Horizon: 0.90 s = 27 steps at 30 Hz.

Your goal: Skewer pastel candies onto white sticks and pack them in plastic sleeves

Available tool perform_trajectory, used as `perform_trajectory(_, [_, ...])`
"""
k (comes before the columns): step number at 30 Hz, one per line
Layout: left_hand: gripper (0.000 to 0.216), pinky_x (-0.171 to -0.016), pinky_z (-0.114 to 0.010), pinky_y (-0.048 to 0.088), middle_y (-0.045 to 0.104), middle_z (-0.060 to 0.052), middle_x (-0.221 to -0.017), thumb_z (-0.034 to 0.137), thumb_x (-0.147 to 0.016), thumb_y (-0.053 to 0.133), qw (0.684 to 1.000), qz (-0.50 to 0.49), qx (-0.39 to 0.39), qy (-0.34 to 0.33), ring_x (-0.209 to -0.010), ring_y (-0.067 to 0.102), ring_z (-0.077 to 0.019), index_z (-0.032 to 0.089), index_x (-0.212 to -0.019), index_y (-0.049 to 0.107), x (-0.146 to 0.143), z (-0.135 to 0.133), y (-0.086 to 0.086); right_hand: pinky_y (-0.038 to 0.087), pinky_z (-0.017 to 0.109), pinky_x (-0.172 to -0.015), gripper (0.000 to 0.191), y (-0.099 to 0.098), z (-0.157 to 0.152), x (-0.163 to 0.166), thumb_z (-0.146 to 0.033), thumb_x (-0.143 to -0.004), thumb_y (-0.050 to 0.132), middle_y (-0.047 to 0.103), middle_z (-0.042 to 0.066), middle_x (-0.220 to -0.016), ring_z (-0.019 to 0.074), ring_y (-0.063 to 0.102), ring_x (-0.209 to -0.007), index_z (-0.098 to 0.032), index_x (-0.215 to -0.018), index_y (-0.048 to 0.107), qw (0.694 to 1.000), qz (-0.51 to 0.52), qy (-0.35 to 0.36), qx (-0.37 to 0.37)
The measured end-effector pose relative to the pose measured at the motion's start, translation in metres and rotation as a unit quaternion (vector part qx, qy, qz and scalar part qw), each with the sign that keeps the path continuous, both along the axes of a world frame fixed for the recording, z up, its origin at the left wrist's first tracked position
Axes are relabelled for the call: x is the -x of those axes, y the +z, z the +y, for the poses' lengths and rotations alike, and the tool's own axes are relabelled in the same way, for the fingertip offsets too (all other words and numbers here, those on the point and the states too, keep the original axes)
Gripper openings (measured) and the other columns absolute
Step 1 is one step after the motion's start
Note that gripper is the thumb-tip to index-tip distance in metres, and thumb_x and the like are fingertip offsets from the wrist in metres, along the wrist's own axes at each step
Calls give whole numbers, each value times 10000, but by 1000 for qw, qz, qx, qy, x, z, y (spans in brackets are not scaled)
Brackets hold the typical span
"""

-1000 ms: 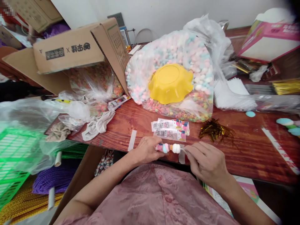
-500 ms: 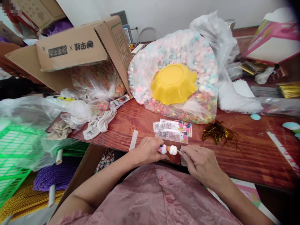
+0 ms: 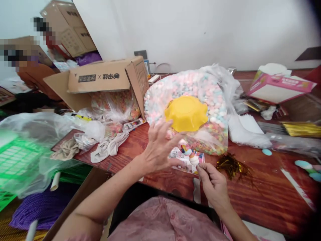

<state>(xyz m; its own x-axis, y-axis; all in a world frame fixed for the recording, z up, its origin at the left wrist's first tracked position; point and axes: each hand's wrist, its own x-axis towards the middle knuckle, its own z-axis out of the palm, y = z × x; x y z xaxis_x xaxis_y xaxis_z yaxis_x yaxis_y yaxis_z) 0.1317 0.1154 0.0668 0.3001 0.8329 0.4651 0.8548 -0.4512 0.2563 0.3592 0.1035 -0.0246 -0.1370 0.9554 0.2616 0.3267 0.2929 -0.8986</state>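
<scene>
My right hand point(image 3: 213, 182) pinches the lower end of a marshmallow skewer point(image 3: 194, 160), which tilts up and to the left with white, blue and coloured pieces on it. My left hand point(image 3: 156, 152) is open, fingers spread, just left of the skewer, and holds nothing. Beneath the skewer lie printed labels point(image 3: 177, 155) on the wooden table point(image 3: 253, 187). Behind both hands, an upturned yellow bowl point(image 3: 187, 112) with a wavy rim rests against a big clear bag of pastel marshmallows point(image 3: 213, 88). Ring-shaped gummies point(image 3: 215, 142) show below the bowl.
A cardboard box point(image 3: 100, 78) with bagged candy stands back left, near a crumpled cloth point(image 3: 110, 147). Gold tinsel point(image 3: 232, 165), white bags point(image 3: 247, 130) and a pink carton point(image 3: 281, 87) are on the right. A green basket point(image 3: 20, 160) and purple cord point(image 3: 42, 207) sit lower left; people work beyond.
My left hand has let go of the skewer's top, spread its fingers and moved up towards the bowl. My right hand has raised the skewer over the labels. The view has tipped upward.
</scene>
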Motion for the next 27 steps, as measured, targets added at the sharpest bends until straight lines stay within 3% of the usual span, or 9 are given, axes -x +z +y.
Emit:
perform_trajectory(3, [1108, -1130, -557, 281, 248, -189, -1552, 813, -659, 603, 950, -300, 22, 88, -1445, 241, -365, 270, -1514, 155, -1, -1, -15, 408, 249, -480, 221, 0, 1, 7, -401, -886, 573, 547, -16, -606, 141, 491, -524, -207, -801, 640, 997, 61, -56, 4])
perform_trajectory(6, [1017, -1015, -521, 437, 438, -190, -1441, 865, -720, 432, 829, -532, 169, -32, -1326, 458, -327, 252, -1494, 188, -4, 12, -32, 395, 246, -466, 242, 2, -1, 20, -408, -865, 595, 530, -18, -572, 135, 473, -504, -206, -742, 639, 994, 98, -29, 32])
perform_trajectory(9, [933, -930, -517, 481, 632, -152, -1155, 877, -679, 441, 724, -618, 280, -124, -1170, 584, -333, 203, -1323, 453, -2, 30, -36, 386, 241, -476, 276, 1, -2, 34, -408, -858, 609, 506, -22, -536, 126, 463, -498, -197, -681, 618, 988, 132, 26, 73])
perform_trajectory(12, [709, -883, -503, 492, 585, -38, -732, 813, -612, 578, 699, -638, 304, -112, -1002, 644, -310, 199, -967, 578, 1, 38, -32, 380, 236, -473, 272, -2, -3, 44, -400, -852, 624, 508, -28, -522, 118, 459, -486, -194, -674, 607, 978, 173, 39, 111])
perform_trajectory(14, [548, -863, -478, 505, 458, 14, -607, 727, -634, 639, 692, -649, 301, -95, -855, 652, -256, 209, -733, 493, -1, 37, -30, 398, 242, -479, 262, -1, -4, 48, -382, -857, 621, 524, -27, -522, 125, 480, -486, -197, -673, 604, 981, 166, 25, 97])
perform_trajectory(18, [565, -830, -428, 531, 391, 32, -585, 678, -777, 572, 650, -703, 289, -20, -668, 594, -163, 208, -607, 309, -12, 32, -32, 462, 273, -555, 126, 4, -6, 51, -242, -882, 590, 637, 8, -626, 158, 582, -568, -201, -783, 655, 995, 24, -35, -91])
perform_trajectory(22, [580, -835, -410, 542, 424, 46, -542, 680, -766, 631, 582, -759, 291, 9, -698, 641, -174, 194, -601, 361, -12, 30, -36, 466, 304, -675, 164, 3, 4, 44, -75, -858, 566, 711, 51, -744, 180, 633, -684, -175, -924, 678, 926, -165, -47, -336])
perform_trajectory(25, [549, -837, -391, 545, 484, 55, -534, 605, -662, 779, 536, -795, 284, -14, -676, 662, -173, 174, -608, 443, -9, 28, -39, 438, 296, -690, 176, 0, 15, 39, -53, -854, 557, 714, 48, -746, 171, 627, -701, -171, -903, 680, 888, -243, -59, -386])
perform_trajectory(27, [517, -843, -373, 543, 505, 60, -532, 547, -644, 818, 516, -811, 273, -31, -626, 652, -150, 164, -602, 474, -9, 26, -41, 426, 288, -685, 169, -1, 19, 41, -78, -865, 546, 712, 48, -740, 165, 622, -703, -176, -863, 684, 900, -233, -56, -364])
